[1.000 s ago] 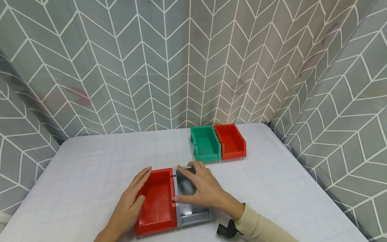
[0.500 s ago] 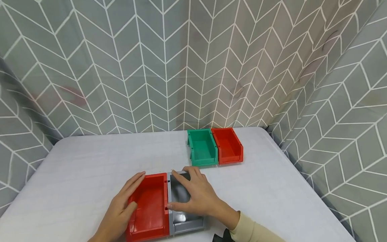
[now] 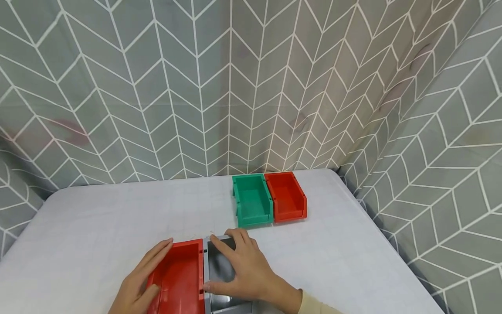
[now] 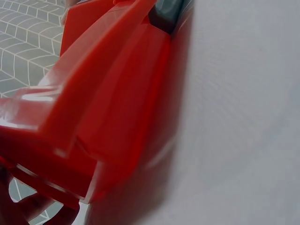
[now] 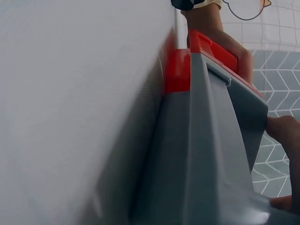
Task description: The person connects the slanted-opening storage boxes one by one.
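Two plastic storage bins stand side by side at the front of the table: a large red bin (image 3: 180,279) on the left and a grey bin (image 3: 221,270) against its right side. My left hand (image 3: 137,281) holds the red bin by its outer left wall, fingers along the rim and thumb over it. Spanning the grey bin, my right hand (image 3: 245,277) has its thumb at the shared rim and its fingers over the far edge. The right wrist view shows the grey bin (image 5: 201,150) close up, with the red bin (image 5: 225,54) behind it. Both bins' insides look bare where visible.
A smaller green bin (image 3: 252,200) and a smaller red bin (image 3: 285,196) stand together farther back on the white-covered table (image 3: 98,222). Patterned grey curtain (image 3: 211,96) hangs behind the table and along its sides.
The head view has shifted, so the front bins and hands sit lower and more to the left, partly cut off. Both hands keep their places on the bins.
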`<state>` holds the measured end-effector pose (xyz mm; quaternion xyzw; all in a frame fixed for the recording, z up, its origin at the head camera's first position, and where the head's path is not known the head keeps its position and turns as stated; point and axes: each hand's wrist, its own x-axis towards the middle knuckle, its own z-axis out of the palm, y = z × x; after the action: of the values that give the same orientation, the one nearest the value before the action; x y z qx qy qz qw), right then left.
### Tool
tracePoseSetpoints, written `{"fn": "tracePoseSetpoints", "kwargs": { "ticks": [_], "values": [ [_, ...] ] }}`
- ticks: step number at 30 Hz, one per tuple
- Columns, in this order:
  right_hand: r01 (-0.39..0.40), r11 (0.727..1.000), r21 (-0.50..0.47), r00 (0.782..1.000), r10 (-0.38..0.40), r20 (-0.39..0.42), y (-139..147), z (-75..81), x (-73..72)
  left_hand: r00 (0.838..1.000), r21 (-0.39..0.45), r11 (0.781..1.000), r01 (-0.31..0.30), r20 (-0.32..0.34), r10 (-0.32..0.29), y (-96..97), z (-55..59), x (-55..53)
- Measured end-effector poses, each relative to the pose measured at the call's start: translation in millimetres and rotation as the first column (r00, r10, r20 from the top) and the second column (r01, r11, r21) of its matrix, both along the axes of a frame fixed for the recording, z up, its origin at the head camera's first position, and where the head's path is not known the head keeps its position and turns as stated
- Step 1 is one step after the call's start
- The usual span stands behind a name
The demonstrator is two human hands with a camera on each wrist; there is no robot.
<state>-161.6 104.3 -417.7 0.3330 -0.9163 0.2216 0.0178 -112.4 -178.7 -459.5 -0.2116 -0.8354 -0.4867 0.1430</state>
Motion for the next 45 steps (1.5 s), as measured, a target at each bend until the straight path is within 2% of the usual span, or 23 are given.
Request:
{"fn": "tracePoseSetpoints", "kwargs": {
  "ticks": [5, 8, 12, 19, 24, 26, 28, 30, 32, 34, 36, 40, 42, 45],
  "values": [
    [-0.014, 0.999, -0.039, 1.0, 0.014, -0.02, -6.5, -0.3, 6.3, 1.0, -0.017, 1.0, 0.009, -0.001, -0.009, -8.7, 6.0, 8.4],
    [-0.012, 0.999, -0.051, 1.0, 0.011, -0.019, -5.7, 1.9, 4.6, 1.0, 0.014, 1.0, 0.005, 0.001, -0.005, -6.1, 7.6, 6.7],
    [0.004, 0.999, -0.042, 1.0, -0.004, 0.003, -0.5, 2.1, 1.2, 0.999, 0.043, 0.998, 0.034, 0.01, -0.035, -0.1, 4.3, 3.0],
    [-0.006, 1.0, -0.022, 1.0, 0.006, 0.011, 4.0, -0.4, -2.1, 0.999, 0.044, 0.999, -0.007, 0.037, 0.006, 7.0, -0.8, 4.1],
    [0.032, 0.998, -0.063, 0.999, -0.03, 0.034, 9.2, 10.2, -12.1, 0.998, 0.085, 0.996, 0.009, 0.059, -0.014, 7.0, 1.9, 3.4],
    [0.056, 0.989, -0.134, 0.998, -0.057, -0.008, 15.9, 15.3, -24.0, 0.998, 0.085, 0.996, 0.023, 0.054, -0.028, 5.5, 2.6, 3.6],
    [0.074, 0.975, -0.211, 0.992, -0.094, -0.085, 25.2, 18.2, -41.7, 0.998, 0.08, 0.996, 0.029, 0.048, -0.033, 4.7, 2.5, 3.7],
    [0.081, 0.962, -0.26, 0.973, -0.133, -0.186, 35.5, 20.1, -64.6, 0.998, 0.085, 0.996, 0.035, 0.046, -0.039, 5.3, 2.1, 2.9],
    [0.085, 0.96, -0.268, 0.954, -0.156, -0.257, 44.3, 24.5, -89.9, 0.999, 0.089, 0.996, 0.027, 0.045, -0.031, 6.8, 2.6, 3.3],
    [0.105, 0.967, -0.234, 0.94, -0.173, -0.293, 51.9, 31.0, -116.5, 0.998, 0.103, 0.995, 0.02, 0.05, -0.025, 9.5, 3.0, 2.8],
    [0.135, 0.975, -0.175, 0.94, -0.182, -0.289, 57.9, 38.5, -142.3, 0.999, 0.1, 0.995, 0.002, 0.05, -0.007, 11.8, 3.3, 2.3],
    [0.145, 0.989, -0.024, 0.973, -0.147, -0.177, 66.6, 46.5, -186.2, 0.999, 0.073, 0.996, -0.041, 0.038, 0.038, 11.9, 3.8, 2.9],
    [0.128, 0.991, 0.032, 0.987, -0.124, -0.102, 69.6, 43.8, -202.7, 0.998, 0.052, 0.997, -0.058, 0.023, 0.057, 10.1, 4.6, 3.6],
    [0.111, 0.992, 0.058, 0.994, -0.11, -0.021, 71.3, 34.5, -220.5, 0.998, 0.028, 0.997, -0.068, 0.002, 0.068, 6.5, 6.7, 4.5]
  ]
}}
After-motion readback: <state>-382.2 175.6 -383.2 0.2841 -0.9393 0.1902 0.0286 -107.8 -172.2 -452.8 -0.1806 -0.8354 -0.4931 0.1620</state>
